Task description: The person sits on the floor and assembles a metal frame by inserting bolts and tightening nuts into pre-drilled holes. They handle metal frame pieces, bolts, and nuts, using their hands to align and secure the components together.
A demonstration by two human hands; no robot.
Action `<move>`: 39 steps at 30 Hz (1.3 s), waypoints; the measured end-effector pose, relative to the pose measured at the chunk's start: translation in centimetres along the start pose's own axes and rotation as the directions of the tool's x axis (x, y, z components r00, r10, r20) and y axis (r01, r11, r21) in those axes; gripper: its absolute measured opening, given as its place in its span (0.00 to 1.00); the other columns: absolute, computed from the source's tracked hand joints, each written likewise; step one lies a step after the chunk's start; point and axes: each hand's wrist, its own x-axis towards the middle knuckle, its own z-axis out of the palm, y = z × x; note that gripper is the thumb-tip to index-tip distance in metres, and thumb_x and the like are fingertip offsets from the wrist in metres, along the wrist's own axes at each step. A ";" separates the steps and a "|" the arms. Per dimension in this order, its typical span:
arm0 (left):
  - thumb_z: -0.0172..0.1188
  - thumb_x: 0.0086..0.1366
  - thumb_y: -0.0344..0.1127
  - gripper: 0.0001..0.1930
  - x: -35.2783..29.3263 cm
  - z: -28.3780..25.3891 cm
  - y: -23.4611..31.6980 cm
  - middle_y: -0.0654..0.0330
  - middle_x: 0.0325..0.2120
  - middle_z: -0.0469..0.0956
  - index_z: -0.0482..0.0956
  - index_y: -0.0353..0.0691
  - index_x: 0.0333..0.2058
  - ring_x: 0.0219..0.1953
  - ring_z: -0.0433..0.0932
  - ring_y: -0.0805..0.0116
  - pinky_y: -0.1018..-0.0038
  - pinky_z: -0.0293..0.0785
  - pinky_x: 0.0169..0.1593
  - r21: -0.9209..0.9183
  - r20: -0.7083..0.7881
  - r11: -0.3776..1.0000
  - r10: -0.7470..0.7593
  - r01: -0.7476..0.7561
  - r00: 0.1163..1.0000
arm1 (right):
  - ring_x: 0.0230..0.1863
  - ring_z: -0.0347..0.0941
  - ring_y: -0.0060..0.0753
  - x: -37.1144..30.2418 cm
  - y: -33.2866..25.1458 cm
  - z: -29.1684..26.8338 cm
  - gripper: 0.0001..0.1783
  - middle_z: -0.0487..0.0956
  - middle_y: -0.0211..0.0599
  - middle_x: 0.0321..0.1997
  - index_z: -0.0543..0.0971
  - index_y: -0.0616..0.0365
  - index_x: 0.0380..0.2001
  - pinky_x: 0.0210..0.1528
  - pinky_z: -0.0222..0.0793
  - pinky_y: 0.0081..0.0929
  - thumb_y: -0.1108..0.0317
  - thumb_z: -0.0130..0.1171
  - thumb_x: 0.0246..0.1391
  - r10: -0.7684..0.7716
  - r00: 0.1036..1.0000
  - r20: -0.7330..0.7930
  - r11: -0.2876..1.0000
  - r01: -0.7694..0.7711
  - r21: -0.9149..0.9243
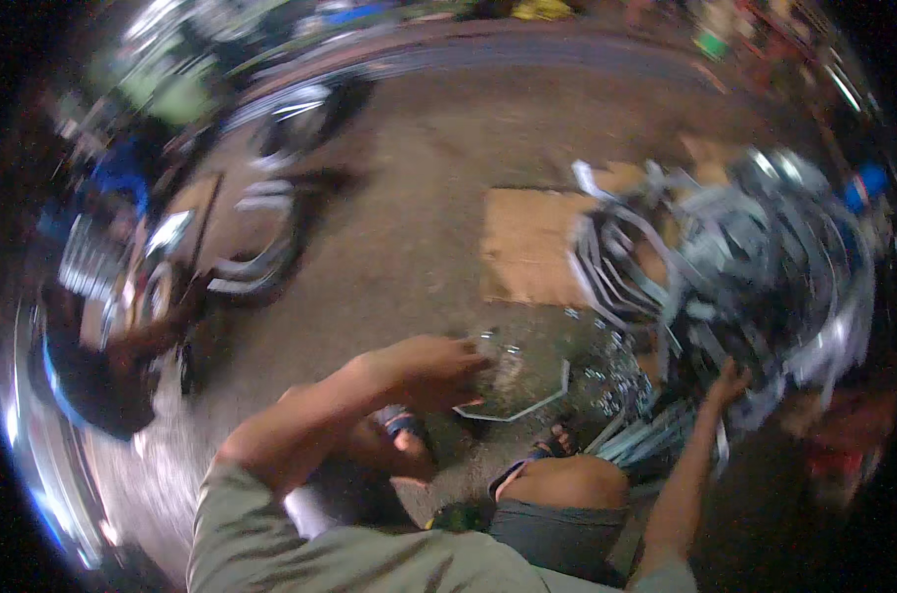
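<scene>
My left hand [446,372] is curled and blurred in front of my knees. A thin bent metal strip [517,413], angled at several corners, runs out from beneath its fingers and appears gripped there, though the contact is partly hidden. My right hand [730,383] reaches out to the right with fingers apart, at the near edge of a large heap of flat grey metal strips [755,247]. Many of those strips are bent into hoops. Straight strips [631,435] lie in a bundle between that arm and my right knee.
Small shiny metal pieces [611,381] are scattered on the ground before my feet. A flat cardboard sheet [532,247] lies beyond them. At left, another person [97,371] sits near curved metal strips [256,272]. A dark round object with shiny strips [305,109] lies farther back.
</scene>
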 end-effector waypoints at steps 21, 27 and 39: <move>0.60 0.65 0.49 0.31 -5.4 3.1 -2.7 0.50 0.60 0.70 0.67 0.42 0.62 0.62 0.69 0.54 0.62 0.66 0.62 -0.318 -0.331 0.948 -0.129 0.018 0.935 | 0.47 0.75 0.48 10.5 -16.8 -14.3 0.32 0.78 0.48 0.49 0.77 0.60 0.48 0.48 0.70 0.44 0.42 0.61 0.51 0.010 0.996 0.088 0.979 -0.027 0.202; 0.59 0.64 0.46 0.26 -2.4 -0.1 3.1 0.44 0.50 0.76 0.71 0.39 0.57 0.52 0.75 0.45 0.57 0.71 0.54 0.058 -0.175 0.998 -0.011 0.022 0.984 | 0.47 0.76 0.49 14.4 -16.7 -17.4 0.33 0.79 0.49 0.46 0.79 0.61 0.46 0.48 0.70 0.45 0.40 0.60 0.51 0.217 0.966 -0.141 0.974 -0.224 -0.038; 0.64 0.60 0.40 0.25 4.7 -1.5 -0.4 0.48 0.48 0.76 0.73 0.40 0.54 0.47 0.77 0.45 0.57 0.75 0.50 -0.072 0.206 0.964 -0.236 0.255 0.950 | 0.50 0.76 0.60 30.2 -11.3 -2.2 0.31 0.80 0.55 0.48 0.79 0.52 0.51 0.53 0.71 0.49 0.41 0.53 0.55 -0.090 0.995 -0.047 0.903 0.062 -0.426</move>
